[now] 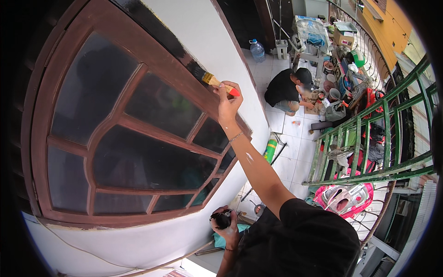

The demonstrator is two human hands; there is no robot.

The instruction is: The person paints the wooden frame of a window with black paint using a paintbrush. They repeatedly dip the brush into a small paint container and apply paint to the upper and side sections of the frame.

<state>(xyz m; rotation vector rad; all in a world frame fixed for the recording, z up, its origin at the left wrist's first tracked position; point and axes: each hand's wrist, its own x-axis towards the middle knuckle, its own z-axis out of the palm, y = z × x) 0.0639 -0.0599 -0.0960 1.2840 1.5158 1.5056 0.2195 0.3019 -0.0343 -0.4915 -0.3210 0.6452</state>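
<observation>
Paintbrush (211, 79) is up at the outer edge of the red-brown window frame (138, 44), bristles on the dark-coated strip (161, 34) beside the white wall (203, 37). Right hand (227, 104) grips its wooden handle between thumb and fingers, red end sticking out past them; left hand (230, 235), low near the body, is wrapped around a small cup (222, 219), dark inside. Brush looks light: stiff handle, soft bendy bristles, likely slick if wet. Best hold is the wood just behind the ferrule, light pinch, fingers off the bristles. Cup probably light too, wall material can't be told; smeared outside may slip, so hold round the sides, keep level, any liquid could spill. Edges: strip meets white wall right at the bristles, so sideways slack is small; glass panes (92, 87) sit inboard, probably fragile. Room along the strip toward upper left looks free; wall side is bare. Behind the arm, crouching person (280, 87) on the tiles and green ladder-like frame (358, 143), both well apart from the brush; elbow has space.
</observation>
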